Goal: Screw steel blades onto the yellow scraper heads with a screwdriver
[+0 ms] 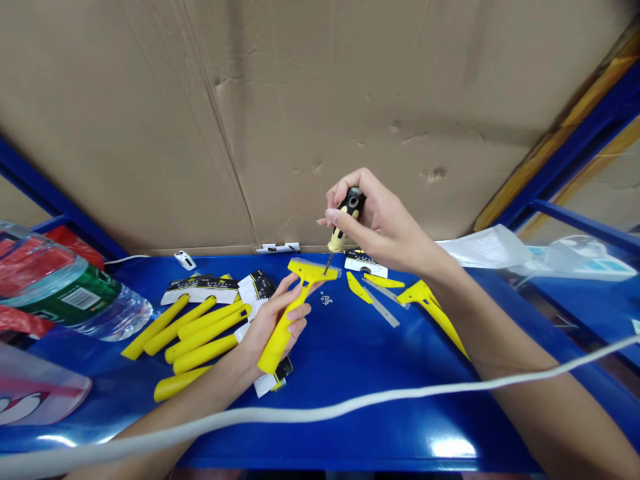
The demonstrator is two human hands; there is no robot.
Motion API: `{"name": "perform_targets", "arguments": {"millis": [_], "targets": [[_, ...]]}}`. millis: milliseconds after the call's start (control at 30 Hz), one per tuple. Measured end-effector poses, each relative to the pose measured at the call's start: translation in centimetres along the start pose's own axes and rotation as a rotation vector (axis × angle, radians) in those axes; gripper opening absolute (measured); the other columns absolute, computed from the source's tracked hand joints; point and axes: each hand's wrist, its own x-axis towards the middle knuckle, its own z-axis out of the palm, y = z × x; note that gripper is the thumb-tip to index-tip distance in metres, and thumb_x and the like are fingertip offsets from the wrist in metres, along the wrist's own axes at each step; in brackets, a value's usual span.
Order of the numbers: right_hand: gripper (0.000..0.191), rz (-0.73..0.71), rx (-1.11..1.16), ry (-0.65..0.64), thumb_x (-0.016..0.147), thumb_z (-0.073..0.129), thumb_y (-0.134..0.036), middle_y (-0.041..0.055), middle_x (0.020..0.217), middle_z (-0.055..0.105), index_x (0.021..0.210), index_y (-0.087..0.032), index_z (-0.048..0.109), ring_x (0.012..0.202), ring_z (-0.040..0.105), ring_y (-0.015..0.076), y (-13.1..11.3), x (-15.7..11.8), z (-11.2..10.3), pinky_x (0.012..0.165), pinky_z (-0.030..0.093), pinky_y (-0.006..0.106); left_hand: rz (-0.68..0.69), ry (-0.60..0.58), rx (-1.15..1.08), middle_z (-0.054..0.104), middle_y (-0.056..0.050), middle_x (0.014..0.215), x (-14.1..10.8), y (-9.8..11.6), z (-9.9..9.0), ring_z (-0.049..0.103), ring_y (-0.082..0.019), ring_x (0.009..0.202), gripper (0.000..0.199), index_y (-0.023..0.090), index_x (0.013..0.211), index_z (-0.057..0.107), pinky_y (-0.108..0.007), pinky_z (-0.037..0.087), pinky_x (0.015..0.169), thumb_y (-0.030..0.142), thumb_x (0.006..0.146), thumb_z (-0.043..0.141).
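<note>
White cable (300, 415), yellow scraper (270, 357) in left hand (273, 320)

A creased brown cardboard sheet (150, 120) behind the bench, a glossy blue worktop (380, 427) (overhead light glaring near its front edge), blue metal frame rails (565, 152) angling along the sides, another blue surface (590, 313) beyond the right rail

Place: small assembly workshop | Bench: blue metal workbench (380, 427) is being worked at | Backing: cardboard sheet (320, 120) is being kept behind | Stock: yellow scraper handles (206, 332) are being laid out
</note>
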Motion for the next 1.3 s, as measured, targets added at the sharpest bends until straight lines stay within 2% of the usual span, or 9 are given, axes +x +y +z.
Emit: {"name": "perform_targets", "arguments": {"millis": [200, 367, 600, 767, 867, 967, 1067, 1167, 1300], "targets": [[0.025, 0.003, -0.069, -0.015, 0.102, 0.069, -0.044, 0.0046, 0.105, 0.067, 0.116, -0.027, 0.056, 0.092, 0.066, 0.0224, -0.1, 0.1, 0.1, 0.075, 0.055, 0.038, 0.002, 0.013, 0.020, 0.065, -0.018, 0.148, 0.0, -0.1, 0.0, 0.049, 0.001, 0.048, 0.045, 0.027, 0.146, 0.051, -0.011, 0.043, 0.039, 0.008, 0.106, 0.056], [0.025, -0.027, -0.156, -0.068, 0.100, 0.072, -0.040, 0.0027, 0.103, 0.069, 0.114, -0.025, 0.058, 0.079, 0.064, 0.0174, -0.7, 0.1, 0.2, 0.069, 0.051, 0.034, 0.005, 0.020, 0.027, 0.066, -0.018, 0.144, 0.0, -0.2, 0.0, 0.049, 0.001, 0.048, 0.045, 0.025, 0.145, 0.050, -0.011, 0.042, 0.039, 0.007, 0.105, 0.058], [0.026, 0.002, -0.016, -0.214, 0.100, 0.066, -0.025, 0.0089, 0.123, 0.071, 0.125, -0.025, 0.058, 0.108, 0.070, 0.0234, -1.5, -0.2, -0.2, 0.083, 0.059, 0.038, 0.018, 0.032, 0.026, 0.067, -0.016, 0.140, 0.4, -0.1, -0.4, 0.047, 0.002, 0.047, 0.045, 0.025, 0.141, 0.053, -0.010, 0.040, 0.039, 0.006, 0.102, 0.062], [0.026, 0.007, -0.092, -0.192, 0.097, 0.076, -0.034, 0.0041, 0.107, 0.071, 0.115, -0.025, 0.060, 0.091, 0.070, 0.0212, -1.1, -0.1, -0.6, 0.081, 0.058, 0.038, 0.034, 0.039, 0.028, 0.065, -0.016, 0.146, 0.4, 0.0, -0.3, 0.046, 0.002, 0.048, 0.044, 0.027, 0.140, 0.053, -0.010, 0.039, 0.039, 0.007, 0.102, 0.062], [0.033, -0.052, -0.213, -0.170, 0.092, 0.083, -0.040, 0.0031, 0.103, 0.069, 0.111, -0.025, 0.061, 0.086, 0.065, 0.0207, -0.9, 0.1, -0.7, 0.080, 0.056, 0.038, 0.027, 0.033, 0.043, 0.065, -0.016, 0.146, 0.2, -0.1, 0.0, 0.046, 0.002, 0.047, 0.046, 0.028, 0.142, 0.053, -0.010, 0.039, 0.039, 0.006, 0.102, 0.062], [0.028, -0.082, -0.267, -0.147, 0.095, 0.080, -0.040, 0.0046, 0.106, 0.067, 0.109, -0.026, 0.061, 0.087, 0.063, 0.0214, -1.0, 0.1, -0.7, 0.081, 0.056, 0.040, 0.012, 0.035, 0.057, 0.066, -0.017, 0.143, -0.1, -0.3, 0.3, 0.045, 0.002, 0.046, 0.046, 0.028, 0.143, 0.052, -0.010, 0.038, 0.037, 0.007, 0.103, 0.059], [0.024, -0.033, -0.193, -0.198, 0.099, 0.073, -0.038, 0.0071, 0.114, 0.068, 0.116, -0.027, 0.060, 0.092, 0.065, 0.0231, -1.2, -0.1, -0.8, 0.082, 0.059, 0.042, -0.004, 0.059, 0.067, 0.067, -0.016, 0.141, -0.3, -0.3, 0.6, 0.044, 0.001, 0.044, 0.043, 0.028, 0.142, 0.052, -0.011, 0.037, 0.035, 0.007, 0.105, 0.056], [0.029, 0.004, -0.088, -0.214, 0.099, 0.072, -0.037, 0.0070, 0.115, 0.070, 0.122, -0.028, 0.057, 0.094, 0.067, 0.0229, -1.3, -0.2, -0.8, 0.082, 0.060, 0.041, 0.003, 0.072, 0.065, 0.068, -0.015, 0.140, -0.3, -0.2, 0.7, 0.043, 0.001, 0.044, 0.039, 0.028, 0.137, 0.054, -0.011, 0.037, 0.035, 0.006, 0.105, 0.055], [0.038, -0.049, -0.180, -0.171, 0.097, 0.077, -0.042, 0.0047, 0.111, 0.070, 0.124, -0.027, 0.056, 0.095, 0.066, 0.0215, -1.2, -0.2, -0.6, 0.082, 0.058, 0.036, 0.015, 0.042, 0.052, 0.068, -0.013, 0.139, -0.2, -0.2, 0.4, 0.044, 0.001, 0.045, 0.034, 0.026, 0.132, 0.057, -0.010, 0.038, 0.036, 0.006, 0.104, 0.057]]}}
